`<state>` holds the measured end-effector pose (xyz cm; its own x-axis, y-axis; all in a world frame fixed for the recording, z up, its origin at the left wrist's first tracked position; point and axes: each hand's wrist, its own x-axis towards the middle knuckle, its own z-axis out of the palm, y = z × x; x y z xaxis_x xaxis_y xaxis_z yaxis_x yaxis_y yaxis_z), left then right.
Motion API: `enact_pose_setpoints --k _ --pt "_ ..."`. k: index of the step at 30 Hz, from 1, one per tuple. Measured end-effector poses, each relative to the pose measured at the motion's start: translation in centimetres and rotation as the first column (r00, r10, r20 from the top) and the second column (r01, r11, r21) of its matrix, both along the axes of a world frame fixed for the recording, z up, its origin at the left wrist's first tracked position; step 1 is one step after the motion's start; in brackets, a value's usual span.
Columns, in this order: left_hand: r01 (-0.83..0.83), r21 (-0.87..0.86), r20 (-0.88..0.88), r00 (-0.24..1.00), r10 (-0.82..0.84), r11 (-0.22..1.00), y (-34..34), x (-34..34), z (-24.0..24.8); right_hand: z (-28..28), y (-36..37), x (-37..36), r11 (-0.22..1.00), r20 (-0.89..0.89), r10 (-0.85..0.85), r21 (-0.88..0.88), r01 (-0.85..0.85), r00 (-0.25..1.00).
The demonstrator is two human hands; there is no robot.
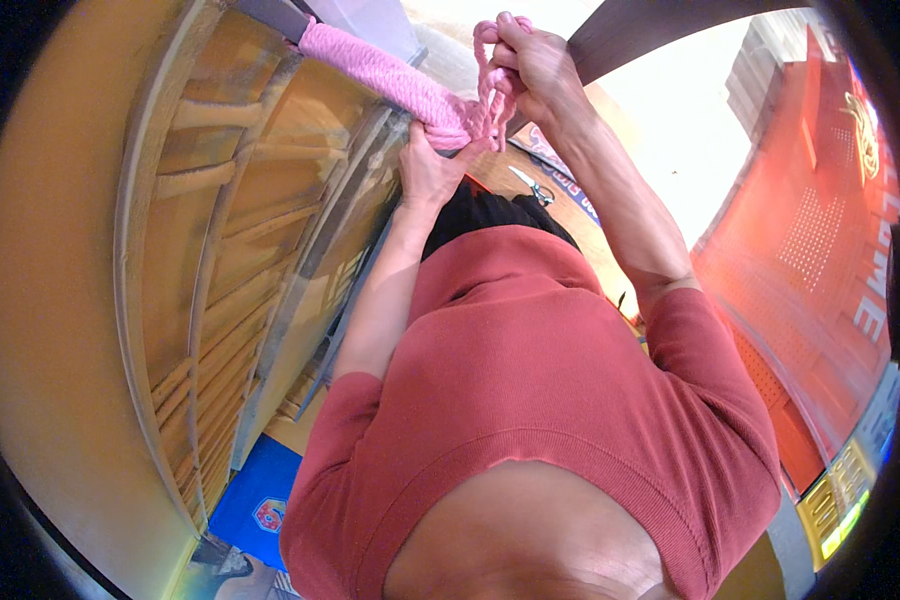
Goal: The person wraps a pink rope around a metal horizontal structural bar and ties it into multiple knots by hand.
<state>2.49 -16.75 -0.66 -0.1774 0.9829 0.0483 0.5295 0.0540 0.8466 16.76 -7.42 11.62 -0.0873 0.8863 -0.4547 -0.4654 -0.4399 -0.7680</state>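
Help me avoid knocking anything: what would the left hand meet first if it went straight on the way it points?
The pink cord wrapping, most likely: the left hand appears to be against its lower end. How far off the pale background beyond lies is unclear.

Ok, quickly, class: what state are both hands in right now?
Left hand: closed around the near end of the pink cord wrapping.
Right hand: closed, holding a looped length of pink cord.
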Motion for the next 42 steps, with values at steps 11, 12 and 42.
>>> enact_pose_setpoints --k 11,12,42 --pt "-0.055 -0.229 0.353 0.926 0.135 0.972 1.3 2.3 4.0 -10.2 7.6 -3.7 0.981 0.102 -0.083 -0.166 0.099 0.991" --pt "-0.059 -0.304 0.358 0.918 0.171 0.951 1.3 2.3 5.5 -10.4 7.7 -3.9 0.982 0.102 -0.070 -0.166 0.086 0.992" --pt "0.149 -0.559 0.457 0.876 0.153 0.816 4.0 0.0 1.9 -18.9 -12.4 0.1 0.951 0.129 0.296 0.058 -0.305 0.947"
